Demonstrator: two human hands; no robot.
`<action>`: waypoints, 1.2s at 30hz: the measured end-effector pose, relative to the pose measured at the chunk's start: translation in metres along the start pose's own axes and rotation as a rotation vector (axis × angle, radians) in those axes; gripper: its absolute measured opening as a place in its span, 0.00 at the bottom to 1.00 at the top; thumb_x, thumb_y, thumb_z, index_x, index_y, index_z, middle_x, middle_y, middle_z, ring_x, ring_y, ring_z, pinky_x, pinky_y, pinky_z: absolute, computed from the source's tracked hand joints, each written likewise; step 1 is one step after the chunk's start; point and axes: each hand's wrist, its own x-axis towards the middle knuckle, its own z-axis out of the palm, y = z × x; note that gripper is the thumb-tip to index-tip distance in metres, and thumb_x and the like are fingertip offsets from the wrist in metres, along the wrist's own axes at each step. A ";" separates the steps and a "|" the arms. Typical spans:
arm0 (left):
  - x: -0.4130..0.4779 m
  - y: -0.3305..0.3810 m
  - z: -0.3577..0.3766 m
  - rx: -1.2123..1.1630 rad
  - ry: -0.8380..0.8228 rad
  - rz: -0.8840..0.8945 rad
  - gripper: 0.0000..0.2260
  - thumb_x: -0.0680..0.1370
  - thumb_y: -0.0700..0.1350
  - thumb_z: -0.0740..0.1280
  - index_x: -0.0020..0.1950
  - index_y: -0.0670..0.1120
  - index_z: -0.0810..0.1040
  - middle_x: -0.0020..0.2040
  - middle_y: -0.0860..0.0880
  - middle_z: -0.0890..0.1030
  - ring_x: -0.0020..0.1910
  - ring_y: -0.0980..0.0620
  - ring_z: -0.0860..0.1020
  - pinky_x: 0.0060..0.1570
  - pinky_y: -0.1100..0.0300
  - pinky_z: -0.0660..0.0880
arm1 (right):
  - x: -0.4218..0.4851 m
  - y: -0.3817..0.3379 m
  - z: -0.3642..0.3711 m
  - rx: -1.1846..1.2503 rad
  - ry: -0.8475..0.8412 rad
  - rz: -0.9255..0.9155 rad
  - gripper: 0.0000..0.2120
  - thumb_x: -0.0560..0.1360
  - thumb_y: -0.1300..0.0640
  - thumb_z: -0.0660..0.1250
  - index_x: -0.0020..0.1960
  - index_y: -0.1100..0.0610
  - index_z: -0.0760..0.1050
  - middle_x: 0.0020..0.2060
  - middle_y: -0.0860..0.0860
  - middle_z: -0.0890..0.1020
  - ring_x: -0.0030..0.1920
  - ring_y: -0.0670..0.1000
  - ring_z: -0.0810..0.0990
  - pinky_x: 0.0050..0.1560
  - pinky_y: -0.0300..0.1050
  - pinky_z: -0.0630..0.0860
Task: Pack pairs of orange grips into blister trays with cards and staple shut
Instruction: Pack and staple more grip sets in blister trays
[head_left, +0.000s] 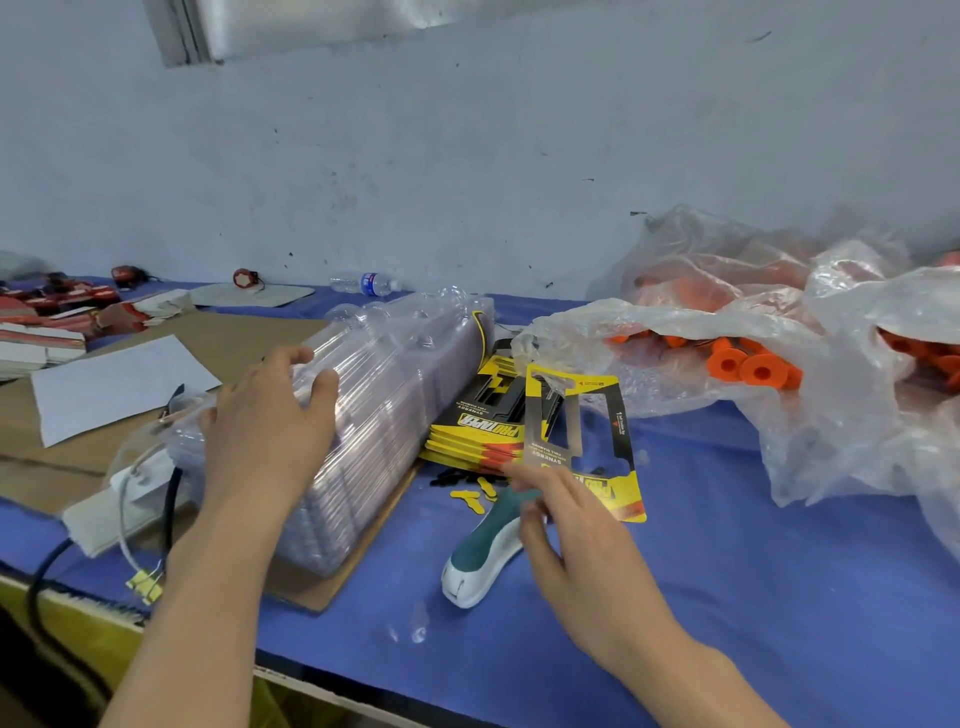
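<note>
Our left hand (270, 421) lies palm down, forearm extended, fingers and thumb curled over the tray stack (395, 395). Our right hand (571, 535) pinches the card (600, 489) by its near end, fingertips up.

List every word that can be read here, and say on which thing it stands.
"PROTAPER", upside down: top of the yellow card stack.
"SYNERGY", upside down: that stack, and the card the right hand holds.
Water bottle label, small card print: too blurred.

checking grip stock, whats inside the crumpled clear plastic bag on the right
Orange rubber grips with flanged ends lie at the mouth of the crumpled clear plastic bag. Fainter orange shapes show through the film farther back. How many lie deeper is hidden by the folds.
</note>
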 end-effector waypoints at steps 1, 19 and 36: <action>0.000 0.000 -0.001 -0.001 -0.012 -0.002 0.17 0.81 0.54 0.60 0.68 0.51 0.72 0.66 0.43 0.77 0.65 0.39 0.71 0.65 0.41 0.65 | 0.010 -0.012 0.006 0.107 0.003 0.012 0.14 0.82 0.52 0.56 0.65 0.40 0.68 0.53 0.36 0.75 0.53 0.40 0.74 0.49 0.32 0.71; 0.017 -0.003 -0.023 -0.228 0.099 0.036 0.12 0.80 0.54 0.63 0.62 0.52 0.74 0.52 0.54 0.77 0.49 0.51 0.73 0.52 0.53 0.68 | 0.113 -0.084 0.068 0.776 -0.206 0.539 0.12 0.81 0.58 0.57 0.55 0.54 0.79 0.31 0.52 0.80 0.22 0.49 0.72 0.20 0.36 0.63; -0.008 0.041 -0.057 -1.204 -0.710 0.282 0.22 0.67 0.59 0.78 0.58 0.52 0.83 0.59 0.41 0.83 0.58 0.47 0.82 0.53 0.60 0.79 | 0.094 -0.097 -0.203 -1.013 0.561 -0.393 0.23 0.82 0.44 0.59 0.73 0.53 0.69 0.67 0.59 0.74 0.72 0.63 0.66 0.74 0.67 0.49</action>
